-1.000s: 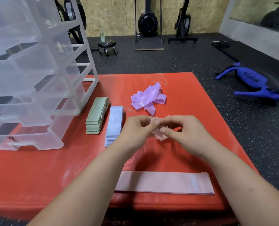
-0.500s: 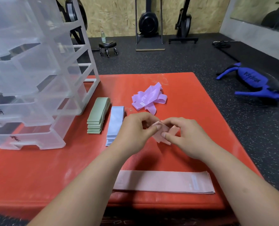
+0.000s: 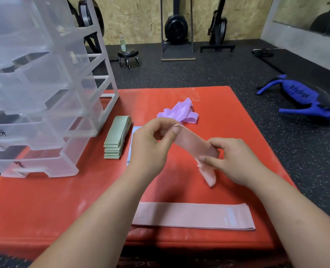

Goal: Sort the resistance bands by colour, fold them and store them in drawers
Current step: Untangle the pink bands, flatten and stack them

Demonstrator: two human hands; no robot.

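Filling most of my view, the red gym mat [image 3: 44, 209] carries everything I am sorting. At its far left corner stands the clear plastic drawer unit [image 3: 44, 93], its drawers facing the near left, two of the lower fronts marked in black.

Along the near edge, partly hidden behind my forearms, the flat pink bands [image 3: 191, 216] lie full length in a neat stack. Just beside the drawer unit sits the folded green stack [image 3: 116, 138], running from near to far. The pale blue stack [image 3: 134, 132] lies right next to it, mostly covered by my left hand. Toward the far edge, near the middle, the purple bands [image 3: 179, 113] lie in a loose, tangled heap.

Above the middle of the mat I hold one pink band [image 3: 193, 142], slanting down from left to right. My left hand [image 3: 150, 147] pinches its upper end between thumb and forefinger. My right hand [image 3: 235, 161] pinches the lower part, and the loose end hangs below my fingers toward the mat.
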